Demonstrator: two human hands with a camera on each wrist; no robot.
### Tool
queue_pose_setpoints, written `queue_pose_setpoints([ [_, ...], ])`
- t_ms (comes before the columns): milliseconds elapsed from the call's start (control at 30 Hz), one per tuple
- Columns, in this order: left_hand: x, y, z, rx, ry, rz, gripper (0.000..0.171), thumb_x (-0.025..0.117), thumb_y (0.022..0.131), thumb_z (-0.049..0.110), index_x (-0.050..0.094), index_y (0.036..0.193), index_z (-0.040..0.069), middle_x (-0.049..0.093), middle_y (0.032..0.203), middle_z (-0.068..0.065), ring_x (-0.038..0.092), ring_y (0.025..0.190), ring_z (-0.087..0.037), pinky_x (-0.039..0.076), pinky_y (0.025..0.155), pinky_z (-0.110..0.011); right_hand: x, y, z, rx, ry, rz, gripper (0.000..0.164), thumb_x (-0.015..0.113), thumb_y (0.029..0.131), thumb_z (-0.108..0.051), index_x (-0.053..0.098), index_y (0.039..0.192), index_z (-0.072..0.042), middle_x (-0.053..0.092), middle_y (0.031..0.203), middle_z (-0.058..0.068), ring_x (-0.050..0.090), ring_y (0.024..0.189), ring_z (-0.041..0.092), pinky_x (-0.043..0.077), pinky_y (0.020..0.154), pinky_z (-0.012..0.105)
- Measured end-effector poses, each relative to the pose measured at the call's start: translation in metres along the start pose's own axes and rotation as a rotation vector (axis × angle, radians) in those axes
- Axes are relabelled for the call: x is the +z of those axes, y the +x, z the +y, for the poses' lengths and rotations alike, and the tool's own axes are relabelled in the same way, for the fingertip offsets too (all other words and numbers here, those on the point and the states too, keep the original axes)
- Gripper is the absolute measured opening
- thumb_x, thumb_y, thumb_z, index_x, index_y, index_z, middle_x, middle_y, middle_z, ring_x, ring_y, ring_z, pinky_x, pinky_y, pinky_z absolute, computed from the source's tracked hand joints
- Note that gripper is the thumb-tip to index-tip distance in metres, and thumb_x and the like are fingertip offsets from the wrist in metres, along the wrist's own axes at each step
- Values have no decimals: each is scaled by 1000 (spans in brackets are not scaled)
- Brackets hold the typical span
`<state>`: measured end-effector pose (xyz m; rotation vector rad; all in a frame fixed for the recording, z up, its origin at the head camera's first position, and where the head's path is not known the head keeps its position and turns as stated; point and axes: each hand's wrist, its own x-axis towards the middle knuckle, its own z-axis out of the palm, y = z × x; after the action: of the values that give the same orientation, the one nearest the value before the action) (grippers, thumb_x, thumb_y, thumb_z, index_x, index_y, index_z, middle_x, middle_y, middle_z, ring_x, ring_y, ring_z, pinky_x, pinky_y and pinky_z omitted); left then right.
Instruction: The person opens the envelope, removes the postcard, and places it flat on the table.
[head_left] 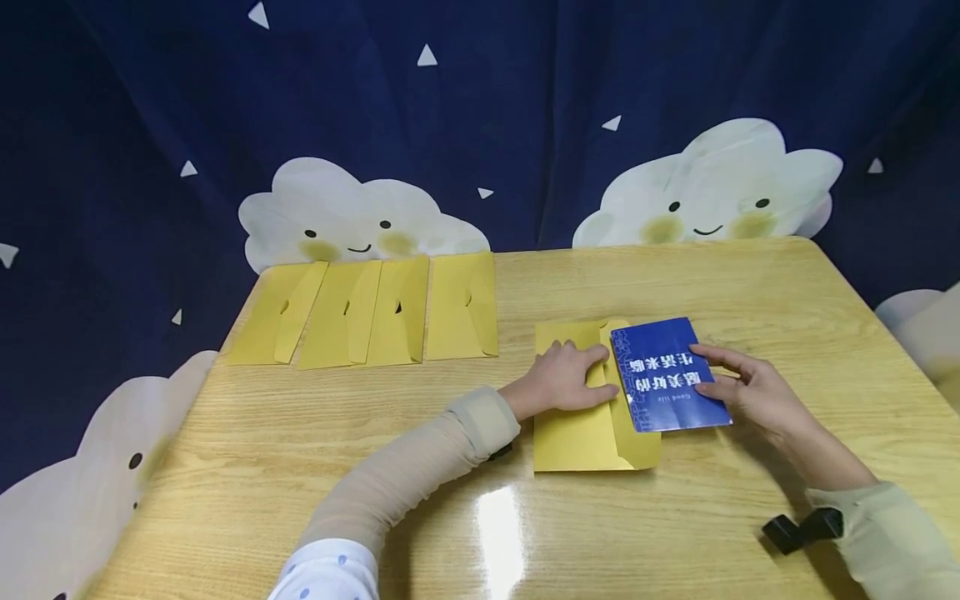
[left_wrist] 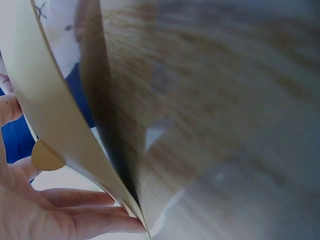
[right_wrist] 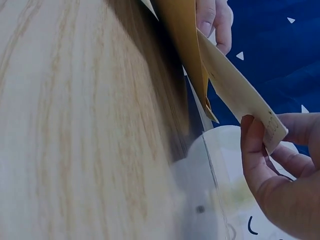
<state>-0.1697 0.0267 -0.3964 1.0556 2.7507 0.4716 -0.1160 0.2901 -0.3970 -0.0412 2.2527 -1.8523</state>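
Note:
A yellow paper envelope (head_left: 573, 442) lies on the table, its flap (head_left: 636, 446) spread open toward the right. My left hand (head_left: 562, 377) rests on the envelope's face, thumb and index finger stretched toward the opening. In the left wrist view, straight fingers (left_wrist: 95, 220) touch the paper. With thumb and fingers, my right hand (head_left: 757, 393) pinches the right edge of a blue card (head_left: 663, 408) bearing white print. The card is tilted and overlaps the envelope's flap, its left edge close to the opening. Its pale side (right_wrist: 240, 92) shows in the right wrist view.
Several more yellow envelopes (head_left: 461, 312) lie in a row at the table's back left, flaps to the right. A dark blue curtain (head_left: 517, 108) with clouds hangs behind the wooden table (head_left: 247, 467). Beside the right sleeve is a black wrist mount (head_left: 802, 529).

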Motion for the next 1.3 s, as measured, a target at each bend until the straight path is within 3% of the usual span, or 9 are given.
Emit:
queue_pose_setpoints([
  [200,1,-1,1,-8,12,-24,34,52,85,51,50,102,21,35,55,5,42,58,-12,34,51,-24,-3,-2,-2,5,-63,17,48,63,85,-7,50,129,-18,63,91,-14,65,78,11,53,60,31],
  [367,1,-1,2,-15,18,-47,40,51,85,51,51,112,21,42,58,3,47,65,-13,39,63,-29,-8,-3,-4,2,-192,65,55,63,86,-16,42,137,-10,53,99,-20,61,80,1,52,61,29],
  [467,0,-1,4,-23,21,-52,42,51,85,51,51,116,21,49,62,0,50,69,-16,40,65,-31,-10,-3,-4,-10,-266,93,57,63,87,-20,40,138,-7,46,106,-18,57,82,-5,52,62,26],
  [600,-1,-1,5,-46,34,-58,49,51,85,52,50,123,22,60,80,-6,56,84,-23,44,66,-35,-12,-3,-3,-25,-300,114,58,63,87,-19,40,138,-7,44,112,-6,55,82,-8,51,61,24],
  [700,0,0,4,-55,39,-57,51,50,85,53,49,126,22,60,83,-6,56,88,-26,44,67,-36,-13,-3,-2,-35,-296,124,57,63,87,-18,40,138,-8,44,111,-1,55,81,-6,50,60,24],
  [867,1,2,5,-66,36,-52,49,50,85,53,50,123,23,57,78,-5,55,84,-26,42,59,-35,-16,-1,-1,-33,-306,160,54,63,86,-18,44,136,-13,44,110,-4,54,80,-6,49,61,21],
  [1100,1,2,8,-114,51,-99,55,47,85,57,47,130,26,59,112,-12,52,104,-36,43,74,-54,-20,0,-3,-17,-263,153,55,62,87,-17,42,138,-16,43,109,-10,55,79,-5,50,60,22],
  [1300,1,3,9,-132,57,-123,56,46,85,58,45,132,28,56,117,-11,49,108,-38,39,81,-60,-25,2,-5,-13,-227,165,51,60,88,-11,46,135,-23,44,102,-16,51,65,1,40,47,21],
])
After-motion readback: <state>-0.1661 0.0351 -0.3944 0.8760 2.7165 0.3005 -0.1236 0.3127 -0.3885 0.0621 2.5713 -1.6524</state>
